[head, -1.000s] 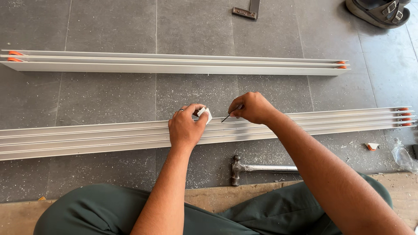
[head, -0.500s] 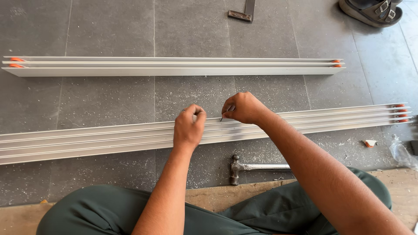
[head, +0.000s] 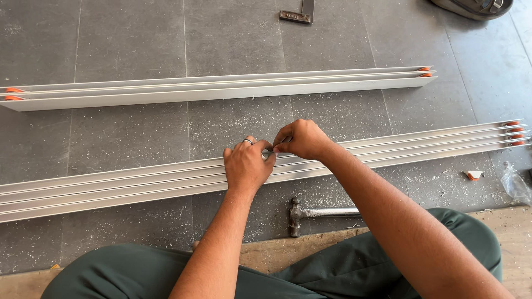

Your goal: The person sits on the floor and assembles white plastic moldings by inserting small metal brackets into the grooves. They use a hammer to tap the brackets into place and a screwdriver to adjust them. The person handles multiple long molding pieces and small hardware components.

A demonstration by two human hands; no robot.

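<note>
A long aluminium track rail (head: pixel 138 185) with several grooves lies across the grey floor in front of me. My left hand (head: pixel 246 166), with a ring on one finger, rests on the rail, fingers curled over a small white piece that is now hidden. My right hand (head: pixel 302 138) pinches a thin dark tool, its tip against my left fingertips over the rail. The two hands touch. Orange caps (head: pixel 514 134) sit on the rail's right end.
A second aluminium rail (head: pixel 221 88) lies parallel farther away. A hammer (head: pixel 321 212) lies between the near rail and my knees. At right are a small white and orange piece (head: pixel 472 175) and a clear plastic bag (head: pixel 515 185). A metal square (head: pixel 299 11) and a sandal (head: pixel 471 5) lie at the far edge.
My hands have closed together on the near rail. The white piece that showed in my left fingers is now covered, and the thin tool's tip has moved against them.
</note>
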